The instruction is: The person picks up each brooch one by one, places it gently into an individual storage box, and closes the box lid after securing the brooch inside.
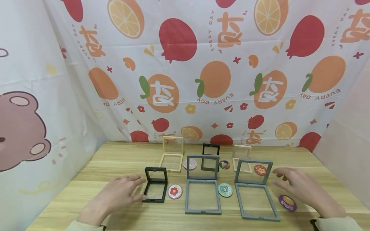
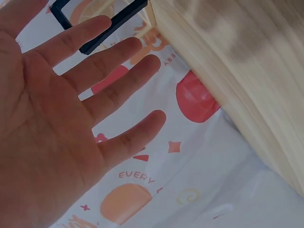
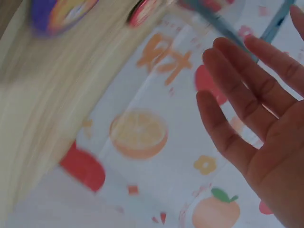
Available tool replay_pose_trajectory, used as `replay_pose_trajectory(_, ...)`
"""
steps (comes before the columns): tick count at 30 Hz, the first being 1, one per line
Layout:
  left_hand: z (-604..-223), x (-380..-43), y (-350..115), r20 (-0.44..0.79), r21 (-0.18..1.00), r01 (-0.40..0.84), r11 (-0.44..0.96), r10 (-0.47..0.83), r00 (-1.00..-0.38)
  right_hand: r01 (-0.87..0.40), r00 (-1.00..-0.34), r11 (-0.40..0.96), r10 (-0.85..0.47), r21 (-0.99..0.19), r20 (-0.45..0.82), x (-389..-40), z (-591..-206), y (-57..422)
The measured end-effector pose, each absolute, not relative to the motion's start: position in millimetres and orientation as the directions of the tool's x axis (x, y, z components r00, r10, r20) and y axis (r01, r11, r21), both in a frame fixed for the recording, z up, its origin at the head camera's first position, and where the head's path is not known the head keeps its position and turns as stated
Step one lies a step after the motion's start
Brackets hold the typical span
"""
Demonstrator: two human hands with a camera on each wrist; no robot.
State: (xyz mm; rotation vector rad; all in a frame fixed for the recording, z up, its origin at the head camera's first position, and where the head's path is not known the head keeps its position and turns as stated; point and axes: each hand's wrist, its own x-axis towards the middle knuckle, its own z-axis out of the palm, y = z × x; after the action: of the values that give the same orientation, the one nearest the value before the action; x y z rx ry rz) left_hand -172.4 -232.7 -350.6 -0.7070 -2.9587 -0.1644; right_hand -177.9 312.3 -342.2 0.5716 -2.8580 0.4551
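left hand (image 1: 122, 192) spread, holding nothing, thumb just at front black frame (image 1: 157, 182) on table (image 1: 124, 157), contact unclear! right hand (image 1: 299, 186) relaxed, empty too, fingers beside rightmost grey frame (image 1: 251, 185). careless sideways nudge could tip either frame over.

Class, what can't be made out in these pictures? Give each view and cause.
- Left hand: left wrist view, thumb tip cut off by the top edge.
- Right hand: right wrist view, thumb cut off by the right edge.
- Purple badge: right wrist view, blurred and cut off by the top edge.
- Back black frame: head view, partly behind a grey frame.
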Motion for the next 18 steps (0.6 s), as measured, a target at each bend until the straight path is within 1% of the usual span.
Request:
replay_pose_trajectory(6, -350, -175, -228, 0.107, 0.093, 0.460, 0.883, 0.450, -0.886, -0.532, -0.844, 0.775, -0.452, -0.340, 0.290, -179, -338, 295)
replay_pose_trajectory(13, -350, -177, -226, 0.095, 0.105, 0.471, 0.876, 0.463, -0.881, -0.568, -0.821, 0.744, -0.483, -0.351, 0.305, -180, -332, 277)
replay_pose_trajectory(18, -352, -177, -224, 0.087, 0.123, 0.467, 0.875, 0.460, -0.884, -0.572, -0.819, 0.708, -0.521, -0.415, 0.240, -181, -331, 259)
